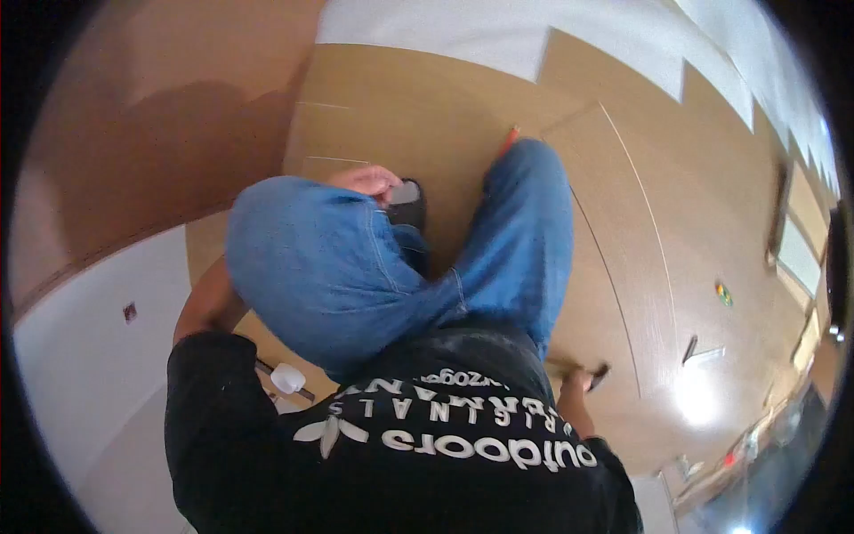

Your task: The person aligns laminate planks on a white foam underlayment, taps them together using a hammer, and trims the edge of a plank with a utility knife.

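Observation:
My left hand (367, 181) is low beside my left knee, next to a dark shoe (407, 206) with a grey patch. Its fingers are curled together, and whatever they may hold cannot be made out. On my right side, my right hand (578, 383) is closed round what looks like a hammer (600, 376), its dark head showing past the fingers close to the floor. Wood-coloured floor planks (614, 222) lie under and around my legs. A red pencil-like stick (511, 138) lies by my right knee, partly hidden by it.
White underlay (436, 22) borders the stepped plank ends. A brown panel (160, 116) rises at the left above a white wall (89, 338). A square (704, 356) and a small yellow-green object (724, 294) lie at right, near stacked boards (798, 254). A white rounded object (287, 378) sits behind my left leg.

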`<control>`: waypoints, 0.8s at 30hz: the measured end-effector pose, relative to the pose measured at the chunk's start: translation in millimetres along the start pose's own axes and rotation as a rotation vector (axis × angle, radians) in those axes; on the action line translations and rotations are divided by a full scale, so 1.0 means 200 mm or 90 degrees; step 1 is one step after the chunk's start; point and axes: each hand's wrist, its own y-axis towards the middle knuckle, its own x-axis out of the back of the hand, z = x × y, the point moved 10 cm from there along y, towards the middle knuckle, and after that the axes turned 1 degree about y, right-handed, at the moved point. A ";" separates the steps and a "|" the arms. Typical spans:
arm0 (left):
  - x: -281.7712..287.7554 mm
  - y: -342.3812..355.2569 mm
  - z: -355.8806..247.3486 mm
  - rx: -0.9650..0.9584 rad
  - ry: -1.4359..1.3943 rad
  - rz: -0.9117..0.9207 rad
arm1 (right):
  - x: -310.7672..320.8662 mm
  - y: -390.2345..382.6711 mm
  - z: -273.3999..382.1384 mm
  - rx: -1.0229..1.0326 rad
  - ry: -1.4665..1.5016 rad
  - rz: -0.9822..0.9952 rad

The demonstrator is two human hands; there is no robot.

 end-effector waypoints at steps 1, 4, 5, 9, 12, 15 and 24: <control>-0.01 -0.01 -0.01 0.020 0.006 0.034 | 0.01 0.02 0.06 0.072 -0.039 0.030; -0.24 0.03 -0.13 -0.048 0.085 0.166 | -0.06 0.00 0.52 0.525 -0.252 0.202; -0.26 -0.02 -0.16 -0.048 0.073 0.077 | -0.13 -0.16 0.57 0.688 -0.314 0.271; -0.15 -0.07 -0.09 -0.037 0.081 -0.030 | -0.10 -0.09 0.71 0.093 -0.074 -0.164; -0.13 0.18 -0.19 -0.121 0.112 -0.011 | -0.23 -0.17 1.42 0.313 -0.090 -0.082; 0.27 0.35 -0.25 -0.133 0.544 -0.202 | -0.95 -0.96 1.95 0.599 -0.263 0.199; 1.80 0.81 -0.39 -0.120 0.937 -0.570 | -2.76 -3.12 1.88 1.081 -0.776 0.381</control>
